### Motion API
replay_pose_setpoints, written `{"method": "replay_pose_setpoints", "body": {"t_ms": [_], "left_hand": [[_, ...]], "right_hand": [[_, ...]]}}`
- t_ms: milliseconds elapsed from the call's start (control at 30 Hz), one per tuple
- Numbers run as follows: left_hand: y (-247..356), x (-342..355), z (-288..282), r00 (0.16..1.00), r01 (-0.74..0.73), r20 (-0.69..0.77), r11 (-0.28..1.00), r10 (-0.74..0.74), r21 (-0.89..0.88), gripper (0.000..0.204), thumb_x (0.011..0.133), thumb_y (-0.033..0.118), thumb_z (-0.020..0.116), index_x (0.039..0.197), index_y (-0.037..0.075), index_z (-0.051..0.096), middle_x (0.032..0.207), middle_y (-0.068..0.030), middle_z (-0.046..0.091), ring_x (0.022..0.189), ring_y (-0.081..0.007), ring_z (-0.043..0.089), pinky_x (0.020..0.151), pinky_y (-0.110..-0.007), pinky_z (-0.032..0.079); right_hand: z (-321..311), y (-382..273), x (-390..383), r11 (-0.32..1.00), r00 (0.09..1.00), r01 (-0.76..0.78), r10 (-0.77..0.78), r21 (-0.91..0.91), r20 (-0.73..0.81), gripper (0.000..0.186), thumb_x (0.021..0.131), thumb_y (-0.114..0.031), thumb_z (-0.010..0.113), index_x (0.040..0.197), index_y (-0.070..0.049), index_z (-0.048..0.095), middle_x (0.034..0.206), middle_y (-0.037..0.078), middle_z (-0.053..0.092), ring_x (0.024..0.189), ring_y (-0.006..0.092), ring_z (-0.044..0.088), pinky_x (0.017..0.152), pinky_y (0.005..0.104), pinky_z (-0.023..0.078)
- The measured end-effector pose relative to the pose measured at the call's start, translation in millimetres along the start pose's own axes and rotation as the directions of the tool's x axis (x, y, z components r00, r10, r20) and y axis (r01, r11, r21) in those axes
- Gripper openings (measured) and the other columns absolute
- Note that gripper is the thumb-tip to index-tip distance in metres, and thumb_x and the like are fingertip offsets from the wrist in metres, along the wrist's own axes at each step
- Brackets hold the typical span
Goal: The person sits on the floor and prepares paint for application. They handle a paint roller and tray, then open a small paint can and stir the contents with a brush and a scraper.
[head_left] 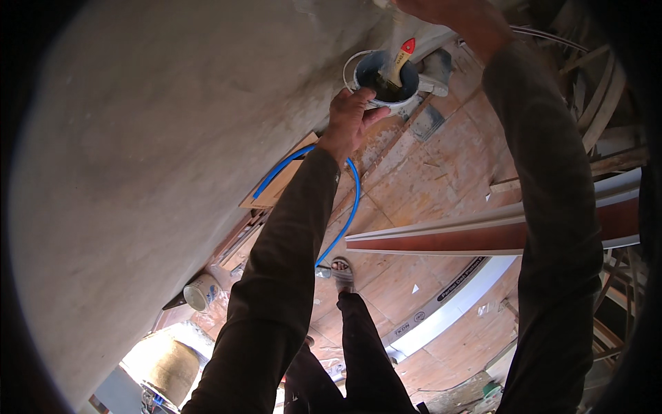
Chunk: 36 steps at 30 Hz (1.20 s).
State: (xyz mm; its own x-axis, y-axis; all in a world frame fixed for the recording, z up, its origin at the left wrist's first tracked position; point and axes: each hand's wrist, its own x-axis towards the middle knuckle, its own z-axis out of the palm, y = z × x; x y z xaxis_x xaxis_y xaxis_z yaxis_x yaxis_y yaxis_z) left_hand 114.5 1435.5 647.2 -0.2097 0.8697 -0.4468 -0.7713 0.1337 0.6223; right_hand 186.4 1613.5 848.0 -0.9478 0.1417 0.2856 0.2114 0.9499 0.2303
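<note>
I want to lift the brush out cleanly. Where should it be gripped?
Grip the brush by its yellow handle just below the red tip, from above: that end sticks up out of the small bucket, whose rim the left hand holds, while the bristles are down inside.

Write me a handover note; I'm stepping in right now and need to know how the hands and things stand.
Left hand: grips the rim of the small pail, held up by the grey wall.
Right hand: raised at the top edge, against the wall; what it holds cannot be seen.
Brush: stands in the pail, red-tipped handle up.
Below: a blue hose on the plank floor.
Done and left: cannot tell.
</note>
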Motion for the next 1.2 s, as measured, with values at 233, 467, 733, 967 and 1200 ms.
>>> {"method": "replay_pose_setpoints", "body": {"t_ms": [233, 467, 733, 967, 1200], "left_hand": [[-0.5, 2.2, -11.4, 0.999, 0.012, -0.036, 0.999, -0.011, 0.040, 0.024, 0.093, 0.003, 0.064, 0.111, -0.003, 0.050, 0.115, -0.0207, 0.063, 0.106, -0.0317, 0.067, 0.093, -0.042, 0.065], [-15.6, 11.3, -1.9, 1.000, 0.017, -0.005, 1.000, -0.017, 0.016, 0.022, 0.093, 0.002, 0.063, 0.108, -0.004, 0.050, 0.113, -0.0222, 0.063, 0.104, -0.0336, 0.068, 0.093, -0.041, 0.065], [-24.8, 21.7, -3.8, 0.996, 0.066, -0.058, 0.997, -0.064, 0.039, 0.027, 0.093, 0.005, 0.063, 0.112, -0.009, 0.051, 0.108, -0.0252, 0.065, 0.092, -0.0364, 0.072, 0.084, -0.038, 0.067], [-31.1, 27.7, 3.2, 0.995, 0.089, -0.049, 0.995, -0.086, 0.049, 0.027, 0.094, 0.005, 0.062, 0.113, -0.011, 0.050, 0.107, -0.0265, 0.065, 0.093, -0.0371, 0.071, 0.084, -0.038, 0.067], [-31.2, 27.8, -3.3, 0.996, 0.065, -0.064, 0.996, -0.061, 0.062, 0.024, 0.094, 0.004, 0.062, 0.110, -0.009, 0.050, 0.108, -0.0266, 0.064, 0.095, -0.0373, 0.071, 0.084, -0.039, 0.067]], "right_hand": [[15.2, -9.8, 3.0, 0.999, 0.991, 0.018, -0.014, 0.029, -0.131, 0.014, 0.091, -0.014, 0.061, 0.103, -0.006, 0.064, 0.106, 0.015, 0.064, 0.109, 0.0327, 0.059, 0.094, 0.0402, 0.052], [14.8, -5.8, -1.5, 0.996, 0.994, 0.009, -0.018, -0.084, -0.108, 0.017, 0.093, -0.018, 0.062, 0.103, -0.005, 0.065, 0.106, 0.016, 0.065, 0.109, 0.0328, 0.061, 0.091, 0.0413, 0.055], [-2.1, -23.8, 0.2, 0.984, 0.986, -0.165, 0.166, 0.066, -0.006, 0.019, 0.095, -0.014, 0.059, 0.106, -0.001, 0.065, 0.112, 0.024, 0.062, 0.103, 0.0383, 0.066, 0.092, 0.0450, 0.054], [-16.2, -29.1, -1.4, 0.974, 0.977, -0.212, 0.210, 0.076, 0.030, 0.020, 0.095, -0.013, 0.059, 0.109, -0.002, 0.066, 0.111, 0.026, 0.061, 0.106, 0.0391, 0.066, 0.091, 0.0456, 0.054], [-6.7, -23.6, 4.4, 0.975, 0.976, -0.216, 0.215, 0.051, 0.035, 0.020, 0.094, -0.013, 0.059, 0.109, -0.002, 0.066, 0.111, 0.026, 0.062, 0.104, 0.0393, 0.067, 0.090, 0.0454, 0.055]]}}
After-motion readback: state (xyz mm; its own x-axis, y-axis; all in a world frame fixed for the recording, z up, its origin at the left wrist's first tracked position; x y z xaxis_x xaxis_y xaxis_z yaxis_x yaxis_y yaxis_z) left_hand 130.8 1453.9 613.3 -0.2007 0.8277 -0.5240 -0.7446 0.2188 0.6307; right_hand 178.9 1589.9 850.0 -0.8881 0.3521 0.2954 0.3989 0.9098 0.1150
